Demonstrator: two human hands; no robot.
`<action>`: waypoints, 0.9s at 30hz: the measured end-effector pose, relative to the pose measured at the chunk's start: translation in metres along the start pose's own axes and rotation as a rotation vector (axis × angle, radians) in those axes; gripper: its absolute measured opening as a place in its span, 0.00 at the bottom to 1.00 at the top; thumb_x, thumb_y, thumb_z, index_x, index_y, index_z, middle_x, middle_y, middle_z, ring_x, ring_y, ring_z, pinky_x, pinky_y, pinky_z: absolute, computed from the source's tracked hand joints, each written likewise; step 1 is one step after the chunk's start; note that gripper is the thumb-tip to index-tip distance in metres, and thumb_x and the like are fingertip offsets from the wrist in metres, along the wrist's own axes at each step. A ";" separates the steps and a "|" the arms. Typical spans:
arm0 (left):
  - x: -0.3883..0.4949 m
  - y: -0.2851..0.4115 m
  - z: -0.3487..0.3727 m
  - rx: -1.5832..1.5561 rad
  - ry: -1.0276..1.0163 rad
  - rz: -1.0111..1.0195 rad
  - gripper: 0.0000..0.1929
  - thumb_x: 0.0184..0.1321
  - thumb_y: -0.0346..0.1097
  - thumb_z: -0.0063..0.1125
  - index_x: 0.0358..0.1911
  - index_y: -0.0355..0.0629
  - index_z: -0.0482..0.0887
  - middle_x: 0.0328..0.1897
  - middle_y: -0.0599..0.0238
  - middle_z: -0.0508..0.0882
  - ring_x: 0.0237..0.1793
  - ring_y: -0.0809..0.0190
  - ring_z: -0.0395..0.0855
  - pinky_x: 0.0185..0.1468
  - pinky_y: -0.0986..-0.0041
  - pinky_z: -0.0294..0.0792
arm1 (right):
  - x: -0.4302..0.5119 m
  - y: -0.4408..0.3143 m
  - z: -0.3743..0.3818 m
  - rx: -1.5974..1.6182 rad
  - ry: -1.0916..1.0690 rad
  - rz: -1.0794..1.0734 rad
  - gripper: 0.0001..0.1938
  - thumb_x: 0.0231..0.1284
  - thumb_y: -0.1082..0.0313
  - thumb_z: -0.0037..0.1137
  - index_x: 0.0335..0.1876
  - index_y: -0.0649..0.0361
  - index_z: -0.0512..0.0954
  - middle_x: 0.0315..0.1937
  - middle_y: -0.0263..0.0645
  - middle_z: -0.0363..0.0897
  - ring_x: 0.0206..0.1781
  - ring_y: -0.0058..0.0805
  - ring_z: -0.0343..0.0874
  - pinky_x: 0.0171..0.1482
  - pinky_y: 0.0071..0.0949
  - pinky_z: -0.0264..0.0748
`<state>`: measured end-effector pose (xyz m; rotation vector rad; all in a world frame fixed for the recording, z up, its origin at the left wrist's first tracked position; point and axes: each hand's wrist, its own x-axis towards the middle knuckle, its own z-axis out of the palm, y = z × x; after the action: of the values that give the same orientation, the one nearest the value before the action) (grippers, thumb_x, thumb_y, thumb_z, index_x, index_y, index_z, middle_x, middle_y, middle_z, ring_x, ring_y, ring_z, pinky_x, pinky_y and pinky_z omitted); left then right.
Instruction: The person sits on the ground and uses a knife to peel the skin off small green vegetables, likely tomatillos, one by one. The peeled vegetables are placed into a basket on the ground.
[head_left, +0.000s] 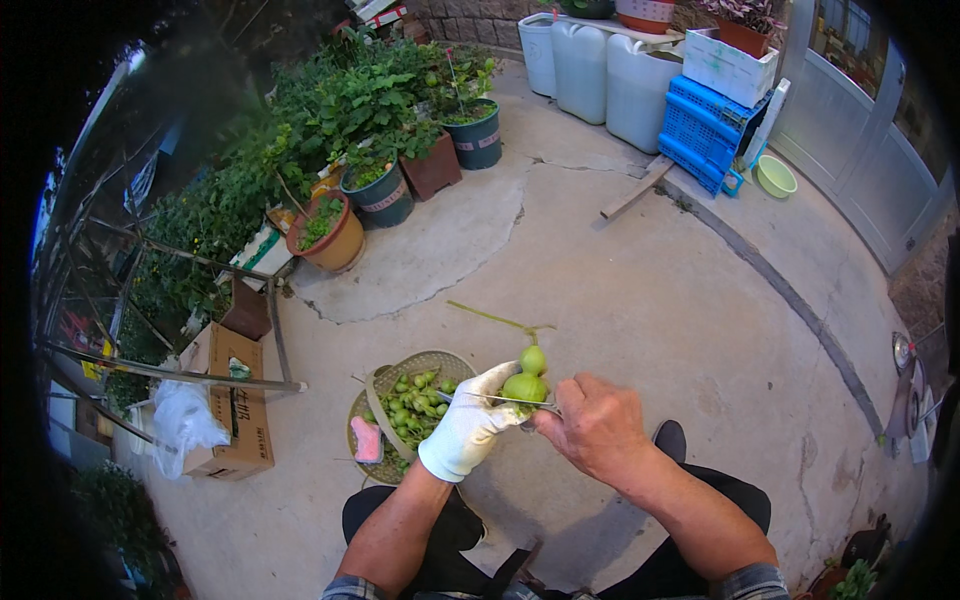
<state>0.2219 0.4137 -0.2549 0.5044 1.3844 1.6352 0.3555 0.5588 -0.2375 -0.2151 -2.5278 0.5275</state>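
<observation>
My left hand (474, 424), in a white glove, grips a small green bottle gourd (525, 387) from its left side. The gourd stands with its narrow end and stem up, and a long thin piece of vine (487, 314) crosses at the stem's top. My bare right hand (596, 424) is shut on a knife, its handle hidden by the fingers. The thin metal blade (499, 398) lies across the lower part of the gourd and reaches left over the glove. Left of the glove, a woven basket (448, 363) holds several small green gourds (412, 403) and a pink sponge (367, 440).
A metal frame (277, 330) and a cardboard box (244, 412) with a clear plastic bag (187, 427) are at left. Potted plants stand beyond, including an orange pot (334, 238). White jugs (637, 94), a blue crate (694, 135) and a wooden strip (637, 187) are at upper right.
</observation>
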 end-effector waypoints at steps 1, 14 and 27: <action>0.000 0.000 0.001 -0.008 -0.006 -0.001 0.36 0.55 0.32 0.75 0.68 0.36 0.74 0.51 0.70 0.86 0.40 0.74 0.81 0.40 0.81 0.73 | 0.000 0.000 -0.001 0.002 0.004 0.015 0.24 0.45 0.53 0.78 0.30 0.60 0.72 0.25 0.44 0.74 0.23 0.46 0.78 0.24 0.42 0.72; -0.001 -0.001 0.002 -0.077 -0.030 0.000 0.39 0.52 0.37 0.80 0.68 0.37 0.74 0.56 0.68 0.86 0.42 0.75 0.81 0.38 0.83 0.71 | 0.001 -0.002 -0.008 0.010 -0.026 -0.012 0.24 0.46 0.51 0.77 0.28 0.60 0.71 0.23 0.43 0.74 0.22 0.47 0.77 0.26 0.44 0.74; 0.001 -0.002 -0.004 0.082 0.002 0.031 0.36 0.54 0.35 0.78 0.67 0.34 0.75 0.53 0.67 0.88 0.41 0.75 0.82 0.38 0.83 0.74 | -0.001 0.000 -0.004 -0.009 0.010 -0.026 0.23 0.45 0.54 0.77 0.29 0.59 0.71 0.26 0.43 0.73 0.24 0.44 0.76 0.23 0.42 0.70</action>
<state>0.2196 0.4120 -0.2580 0.5754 1.4563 1.6089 0.3583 0.5601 -0.2346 -0.1871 -2.5197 0.5039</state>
